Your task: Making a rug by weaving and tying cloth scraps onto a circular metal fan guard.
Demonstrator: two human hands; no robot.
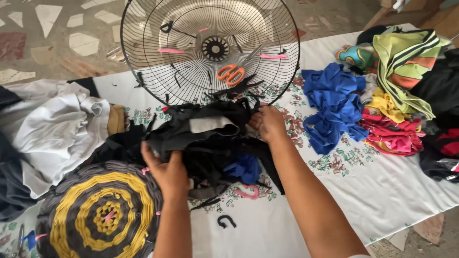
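Note:
My left hand (167, 172) grips the near left side of a heap of black cloth (210, 138). On the heap's right edge rests my right hand (268, 123), its fingers tucked into the fabric just below a round wire fan guard (143, 57). The guard stands tilted on the sheet, with pink and black strips tied to its wires. Orange-handled scissors (231, 74) lie inside it. A blue scrap (245, 168) shows under the black heap.
A round woven mat (100, 215) of grey and yellow strips lies at the near left. Grey and white garments (57, 129) are piled left. Blue cloth (332, 105) and a colourful heap (401, 81) lie right on the floral sheet (382, 186). Small strips (226, 220) lie near.

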